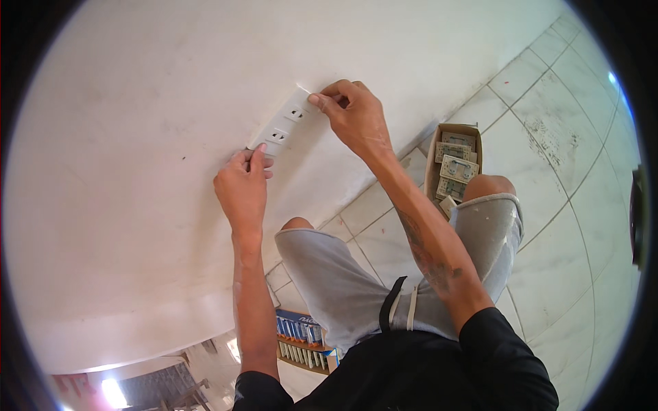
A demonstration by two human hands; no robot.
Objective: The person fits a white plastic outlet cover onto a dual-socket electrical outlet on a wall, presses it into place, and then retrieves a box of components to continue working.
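Observation:
A long white wall outlet plate (286,125) with two sockets lies against the white wall (171,89), slanting from lower left to upper right. My left hand (241,190) grips its lower end, the thumb on the front face and the fingers curled by the edge. At the upper end, my right hand (358,118) pinches the plate's edge with thumb and forefinger. What is behind the plate is hidden.
On the tiled floor (534,157), beside my right knee, an open cardboard box (431,168) holds several outlet frames (458,168). Below my left thigh, near my left forearm, sit a blue box (300,316) of small packages and a carton with a row of pale pieces (301,356).

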